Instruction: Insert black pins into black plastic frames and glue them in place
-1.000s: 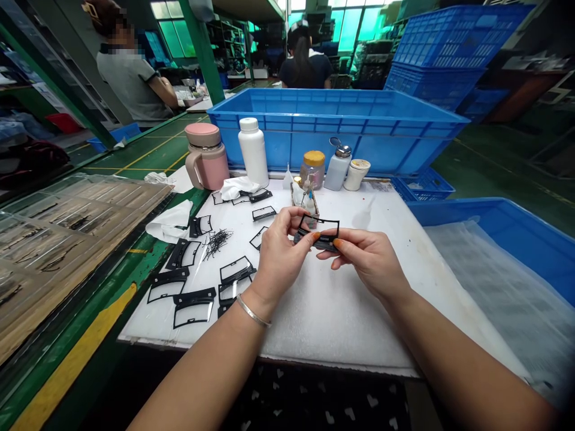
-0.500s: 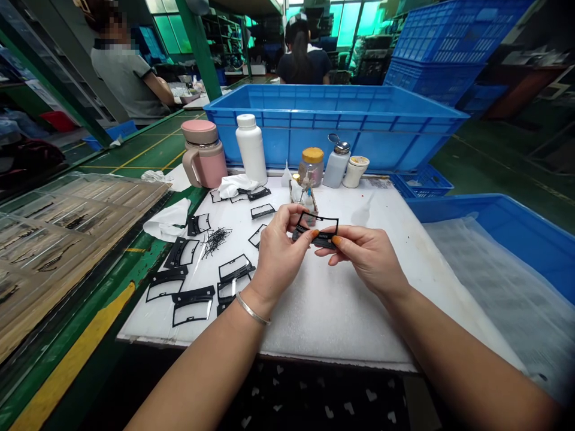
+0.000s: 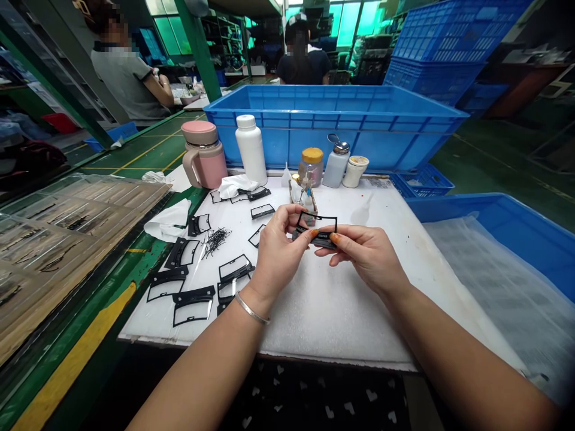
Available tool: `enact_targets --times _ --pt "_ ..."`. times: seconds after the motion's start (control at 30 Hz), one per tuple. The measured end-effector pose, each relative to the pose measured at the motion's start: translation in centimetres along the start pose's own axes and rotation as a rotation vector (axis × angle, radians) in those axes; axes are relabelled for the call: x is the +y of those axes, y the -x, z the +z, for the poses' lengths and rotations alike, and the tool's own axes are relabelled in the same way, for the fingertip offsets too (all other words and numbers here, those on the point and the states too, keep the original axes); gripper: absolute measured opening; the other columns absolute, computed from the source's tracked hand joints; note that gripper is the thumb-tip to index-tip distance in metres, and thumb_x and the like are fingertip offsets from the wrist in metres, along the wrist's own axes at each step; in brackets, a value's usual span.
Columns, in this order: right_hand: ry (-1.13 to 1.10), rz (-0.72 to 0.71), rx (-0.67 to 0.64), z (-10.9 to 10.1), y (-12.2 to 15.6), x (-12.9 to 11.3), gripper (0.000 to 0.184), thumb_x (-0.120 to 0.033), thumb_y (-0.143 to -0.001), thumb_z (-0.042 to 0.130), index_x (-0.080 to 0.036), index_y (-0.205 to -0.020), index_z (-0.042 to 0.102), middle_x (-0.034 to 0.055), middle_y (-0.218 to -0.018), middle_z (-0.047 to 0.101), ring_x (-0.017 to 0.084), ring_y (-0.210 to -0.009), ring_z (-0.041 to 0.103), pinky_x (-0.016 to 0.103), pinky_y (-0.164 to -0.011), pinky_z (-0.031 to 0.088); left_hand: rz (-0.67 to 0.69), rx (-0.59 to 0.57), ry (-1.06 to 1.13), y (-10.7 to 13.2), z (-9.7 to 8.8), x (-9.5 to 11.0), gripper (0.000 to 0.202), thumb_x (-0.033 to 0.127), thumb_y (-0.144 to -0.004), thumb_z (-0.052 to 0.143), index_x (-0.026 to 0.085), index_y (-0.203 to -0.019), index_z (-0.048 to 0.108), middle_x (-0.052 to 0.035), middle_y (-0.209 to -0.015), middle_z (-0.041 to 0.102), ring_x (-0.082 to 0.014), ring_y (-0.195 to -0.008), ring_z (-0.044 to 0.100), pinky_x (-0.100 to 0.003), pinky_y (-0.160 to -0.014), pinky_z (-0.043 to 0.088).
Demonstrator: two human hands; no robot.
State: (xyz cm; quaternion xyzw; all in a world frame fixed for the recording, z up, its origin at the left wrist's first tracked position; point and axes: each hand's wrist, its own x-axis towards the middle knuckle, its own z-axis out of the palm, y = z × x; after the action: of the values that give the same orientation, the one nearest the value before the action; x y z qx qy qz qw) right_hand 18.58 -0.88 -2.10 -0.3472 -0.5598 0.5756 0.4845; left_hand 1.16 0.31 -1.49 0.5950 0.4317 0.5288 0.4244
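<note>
Both my hands hold one small black plastic frame point(image 3: 320, 219) with a clear window above the white foam mat point(image 3: 323, 311). My left hand point(image 3: 279, 252) pinches its left end between thumb and fingers. My right hand point(image 3: 365, 252) pinches its lower right edge. Several more black frames point(image 3: 194, 296) lie on the mat to the left, beside a small heap of thin black pins point(image 3: 216, 238).
Behind the mat stand a pink mug point(image 3: 204, 153), a white bottle point(image 3: 251, 148), a yellow-lidded jar point(image 3: 311, 165), a dispenser bottle point(image 3: 336, 161) and a big blue crate point(image 3: 341, 123). A lined blue bin point(image 3: 516, 251) sits right. Clear trays point(image 3: 67, 221) lie left. Two people work beyond.
The frame and both hands have shifted very slightly; the grip is the same.
</note>
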Motion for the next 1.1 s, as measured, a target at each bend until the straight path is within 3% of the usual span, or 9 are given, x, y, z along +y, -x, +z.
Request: enact_targets --times 0.37,0.6,0.73,0.9,1.1 --pt "0.059 -0.05 0.088 0.22 0.16 -0.09 0.023 -0.035 -0.089 0.073 -0.015 -0.1 0.076 0.0089 -0.09 0.072 0.019 -0.072 0.071 0.017 -0.056 0.058 -0.005 -0.006 -0.016 0.21 0.16 0.15 0.031 0.018 -0.079 0.068 0.019 -0.108 0.057 -0.0026 -0.09 0.061 -0.0125 -0.077 0.057 -0.02 -0.063 0.051" --pt "-0.214 0.23 0.032 -0.29 -0.49 0.08 0.042 -0.04 -0.077 0.082 -0.011 -0.106 0.073 0.0153 -0.094 0.071 0.022 -0.078 0.072 0.015 -0.051 0.055 -0.092 -0.021 0.112 -0.1 0.04 0.13 0.042 0.02 -0.075 0.071 0.019 -0.112 0.051 0.0021 -0.077 0.056 -0.0106 -0.066 0.055 -0.021 -0.058 0.053" --pt "-0.309 0.332 0.01 -0.46 -0.63 -0.2 0.039 -0.033 -0.077 0.079 -0.01 -0.107 0.072 0.0179 -0.095 0.071 0.021 -0.077 0.072 0.012 -0.047 0.052 -0.184 -0.084 0.222 -0.31 0.06 0.19 0.046 0.021 -0.072 0.071 0.018 -0.112 0.048 0.0059 -0.067 0.051 -0.0094 -0.058 0.051 -0.021 -0.052 0.053" --pt "-0.328 0.396 0.023 -0.55 -0.72 -0.43 0.031 -0.026 -0.08 0.071 -0.01 -0.105 0.073 0.0169 -0.089 0.071 0.019 -0.073 0.072 0.01 -0.044 0.05 -0.25 -0.112 0.278 -0.28 0.13 0.17 0.044 0.022 -0.074 0.07 0.019 -0.113 0.049 0.0051 -0.069 0.053 -0.0081 -0.057 0.052 -0.019 -0.051 0.052" --pt "-0.353 0.375 0.007 -0.68 -0.67 -0.21 0.031 -0.027 -0.08 0.073 -0.01 -0.106 0.073 0.0166 -0.089 0.071 0.019 -0.073 0.072 0.01 -0.044 0.049 -0.269 -0.133 0.294 -0.26 0.12 0.17 0.043 0.023 -0.077 0.069 0.019 -0.114 0.049 0.0024 -0.073 0.058 -0.01 -0.061 0.057 -0.02 -0.052 0.054"
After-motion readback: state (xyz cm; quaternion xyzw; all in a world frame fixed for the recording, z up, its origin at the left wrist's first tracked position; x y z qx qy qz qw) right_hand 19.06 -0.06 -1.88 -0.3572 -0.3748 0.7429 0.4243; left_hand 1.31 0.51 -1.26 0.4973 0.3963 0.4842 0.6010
